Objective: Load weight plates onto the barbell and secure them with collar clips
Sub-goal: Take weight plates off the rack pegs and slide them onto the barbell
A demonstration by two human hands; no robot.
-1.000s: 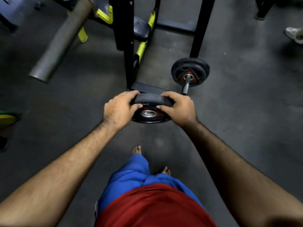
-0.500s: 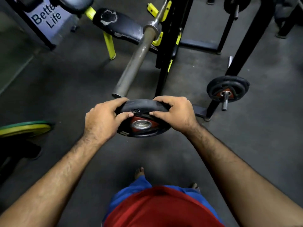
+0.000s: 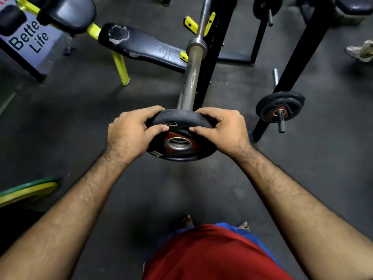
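Observation:
I hold a small black weight plate [image 3: 181, 152] with a red centre and a steel hub, tilted with its face towards me. My left hand [image 3: 131, 134] grips its left rim and my right hand [image 3: 226, 130] grips its right rim. The plate sits right in front of the near end of the barbell sleeve [image 3: 190, 77], which runs away from me up to the rack; the sleeve's tip is hidden behind the plate. The hub hole shows no bar through it. No collar clip is in view.
A black rack upright [image 3: 214, 49] stands just right of the bar. A worn black bench [image 3: 141, 47] with yellow legs lies at the back left. Another small plate [image 3: 280, 107] hangs on a storage peg at right. A yellow-green plate [image 3: 26, 190] lies at the left edge.
The view has swung up from the floor to the bench and bar. The plate, held in both hands, has come to line up in front of the sleeve's end.

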